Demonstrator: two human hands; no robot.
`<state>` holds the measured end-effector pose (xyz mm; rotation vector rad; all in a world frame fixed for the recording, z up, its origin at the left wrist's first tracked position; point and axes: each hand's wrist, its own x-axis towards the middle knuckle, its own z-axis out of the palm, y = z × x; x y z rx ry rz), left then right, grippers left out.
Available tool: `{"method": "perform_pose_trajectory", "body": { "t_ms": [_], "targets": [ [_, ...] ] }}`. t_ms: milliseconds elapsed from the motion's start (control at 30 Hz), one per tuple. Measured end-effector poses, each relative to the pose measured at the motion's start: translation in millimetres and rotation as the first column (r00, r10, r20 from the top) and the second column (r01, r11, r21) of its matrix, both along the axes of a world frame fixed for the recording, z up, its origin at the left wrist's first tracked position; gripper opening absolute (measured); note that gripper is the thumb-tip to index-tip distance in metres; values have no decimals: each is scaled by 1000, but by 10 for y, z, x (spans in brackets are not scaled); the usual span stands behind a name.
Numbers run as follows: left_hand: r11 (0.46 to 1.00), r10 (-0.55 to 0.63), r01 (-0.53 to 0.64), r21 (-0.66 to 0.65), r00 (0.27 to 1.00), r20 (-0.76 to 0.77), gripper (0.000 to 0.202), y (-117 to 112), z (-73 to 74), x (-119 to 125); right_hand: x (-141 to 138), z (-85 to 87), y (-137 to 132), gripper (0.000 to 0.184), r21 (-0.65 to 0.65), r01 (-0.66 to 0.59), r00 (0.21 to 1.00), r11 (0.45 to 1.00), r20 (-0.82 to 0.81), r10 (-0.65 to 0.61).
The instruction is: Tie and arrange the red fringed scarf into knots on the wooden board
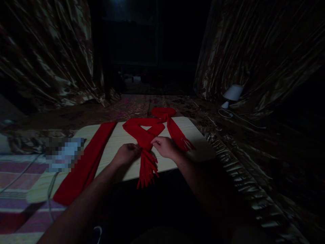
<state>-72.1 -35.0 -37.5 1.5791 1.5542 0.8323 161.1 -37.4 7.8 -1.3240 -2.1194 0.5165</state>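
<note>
Two dark patterned curtains (pixel 236 40) flank the view, with a patterned cover (pixel 134 105) beneath. Nearer lies a pale board (pixel 122 135), set lengthwise before the person. On its left part, a red strip (pixel 88 159) slants from the far edge to the near edge.

Right of that is the scarf (pixel 146 137), lying on the board, its upper part bent round a small triangular gap. The fringe (pixel 147 169) points at the person, its tips passing over the near edge. Another red loop (pixel 164 112) extends past the far edge, its tail (pixel 177 134) slanting back across the wood; whether it joins the scarf, I cannot tell.

The left hand (pixel 127 153) meets the scarf's left side just above the fringe; shadow hides whether its fingers have closed on cloth. The right hand (pixel 164 145) pinches the opposite side, thumb and finger together.

The step in hand looks like setting the band flat and even. Continuing it calls for light, level pulls from both sides, not dragging the fringe farther over the edge. Leftward there is bare wood before the strip; rightward the tail sits close to the right hand, leaving less room.

Smallest, well apart at right, is a lamp (pixel 233 92).
</note>
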Motion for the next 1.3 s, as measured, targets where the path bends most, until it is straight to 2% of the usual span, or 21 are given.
{"method": "perform_pose_trajectory", "body": {
  "t_ms": [67, 200, 367, 433, 500, 600, 667, 733, 833, 967, 1100, 1200, 1300],
  "targets": [
    [996, -75, 75, -46, 997, 2, 31, -41, 52, 28, -167, 42, 9, 18, -13, 1, 999, 1000, 42, 0],
    [986, -148, 136, -97, 981, -129, 26, -60, 206, 105, -391, 91, 25, 15, -33, 79, 971, 996, 227, -69],
    [973, -220, 198, -120, 952, -215, 21, -50, 294, 170, -517, 135, 33, 35, -28, 179, 905, 983, 396, -154],
    [973, -219, 197, -120, 954, -206, 18, -34, 278, 175, -541, 142, 54, 34, -36, 193, 888, 980, 432, -159],
    [975, -201, 184, -128, 970, -136, 16, -19, 248, 174, -547, 132, 87, 28, -53, 206, 888, 977, 429, -164],
    [977, -136, 151, -149, 985, 104, 15, -11, 215, 168, -525, 87, 145, 21, -104, 229, 933, 968, 307, -187],
    [979, -79, 133, -153, 945, 318, 19, -17, 216, 165, -497, 51, 179, 16, -137, 236, 958, 962, 197, -207],
    [980, -10, 105, -169, 874, 486, 24, -24, 230, 159, -471, 25, 198, 11, -146, 237, 969, 960, 113, -222],
    [976, 103, 25, -217, 823, 559, 30, -14, 248, 137, -445, 20, 194, 5, -124, 215, 977, 969, 39, -212],
    [973, 162, -62, -224, 872, 463, 29, 17, 238, 84, -417, 38, 135, 9, -119, 170, 985, 978, 14, -170],
    [979, 96, -31, -200, 940, 326, 24, -10, 224, 47, -358, 35, 46, 28, -107, 27, 999, 994, 36, -23],
    [972, 4, 61, -228, 962, 274, 22, -46, 218, 44, -307, 14, 3, 36, -45, -114, 980, 992, 158, 120],
    [973, -38, 87, -214, 974, 221, 18, -43, 205, 53, -266, -13, 4, 37, -35, -189, 939, 981, 287, 191]
  ]
}}
